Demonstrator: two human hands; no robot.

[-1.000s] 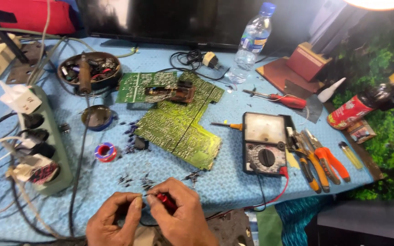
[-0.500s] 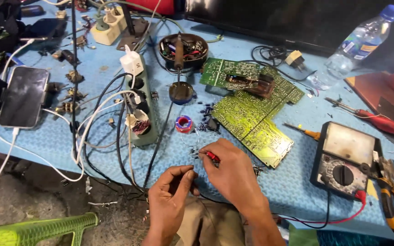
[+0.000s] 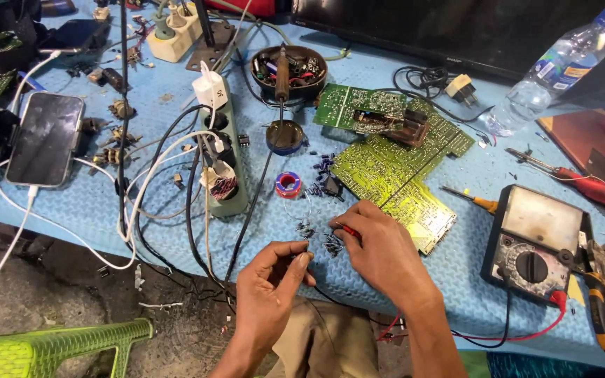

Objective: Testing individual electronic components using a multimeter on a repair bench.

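Blue matting covers a cluttered repair bench, where a person's two hands work at the near edge, just in front of a large green circuit board. Right hand pinches a red probe between thumb and fingers, its tip among small dark components scattered beside the board. Left hand is closed at the fingertips on what appears to be a black probe or one such component; the view is too small to tell. Right of the board sits an analogue multimeter, its red lead trailing along the bench edge. Left of the board lie a solder spool and a green power strip.
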